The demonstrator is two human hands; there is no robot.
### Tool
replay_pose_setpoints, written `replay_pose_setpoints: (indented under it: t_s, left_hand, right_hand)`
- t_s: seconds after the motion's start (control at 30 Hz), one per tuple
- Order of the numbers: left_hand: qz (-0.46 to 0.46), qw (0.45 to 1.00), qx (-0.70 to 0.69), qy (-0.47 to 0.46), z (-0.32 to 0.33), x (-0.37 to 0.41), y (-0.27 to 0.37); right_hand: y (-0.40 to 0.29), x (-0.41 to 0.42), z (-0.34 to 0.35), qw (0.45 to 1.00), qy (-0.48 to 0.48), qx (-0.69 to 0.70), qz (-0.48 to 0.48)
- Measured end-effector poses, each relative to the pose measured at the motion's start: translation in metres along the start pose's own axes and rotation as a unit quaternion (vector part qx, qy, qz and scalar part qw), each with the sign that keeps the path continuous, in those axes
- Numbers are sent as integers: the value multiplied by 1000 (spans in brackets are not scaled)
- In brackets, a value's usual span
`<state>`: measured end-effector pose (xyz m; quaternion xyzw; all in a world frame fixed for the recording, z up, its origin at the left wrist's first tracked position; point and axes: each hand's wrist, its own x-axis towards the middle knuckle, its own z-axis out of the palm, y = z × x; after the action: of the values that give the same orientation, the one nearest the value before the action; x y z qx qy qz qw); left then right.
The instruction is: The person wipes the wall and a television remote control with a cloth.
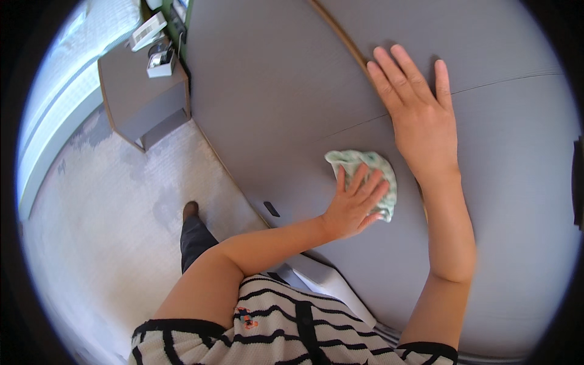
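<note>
My left hand lies over a crumpled green-and-white cloth, pressing it against a large smooth grey panel surface. Its fingers are somewhat spread, and part of the cloth is hidden under them. Further up and to the right, my right hand rests with fingers apart on the same grey surface, holding nothing. Its fingertips and wrist lie beside a curved-looking brown trim strip that runs along the panel. Thin seams cross the surface near the right hand.
A grey bedside table at the upper left bears a white box with dark items and a white framed object. A bed edges the far left. Below is a patterned pale carpet. A small black fitting sits on the panel.
</note>
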<state>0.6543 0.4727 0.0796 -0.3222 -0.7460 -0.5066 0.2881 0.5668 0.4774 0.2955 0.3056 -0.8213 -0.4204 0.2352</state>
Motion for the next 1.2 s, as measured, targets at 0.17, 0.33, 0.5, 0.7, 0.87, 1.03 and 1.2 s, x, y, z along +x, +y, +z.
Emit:
replay_pose_setpoints:
  t_s: [0.17, 0.33, 0.5, 0.7, 0.87, 1.03, 1.2]
  left_hand:
    - [-131, 990, -17, 50, 6, 7, -15]
    - [-459, 830, -60, 311, 19, 15, -136]
    - [-600, 725, -159, 298, 79, -75, -122]
    - [-303, 927, -76, 207, 54, -18, -28]
    - [-231, 948, 14, 219, 20, 18, -83]
    - [-610, 688, -178, 351, 52, -49, -173]
    - [-459, 836, -104, 283, 83, -65, -94]
  right_hand:
    - [-37, -13, 23, 987, -23, 131, -89]
    - [-37, -5, 18, 980, 94, 172, 15]
    - [-38, 0, 9, 992, 39, 117, -17]
    - [-43, -1, 13, 998, 4, 61, 4]
    - [-38, 1, 14, 998, 21, 58, -6]
    - [-37, 10, 11, 996, 45, 70, -29]
    - [-42, 12, 17, 998, 31, 62, -9]
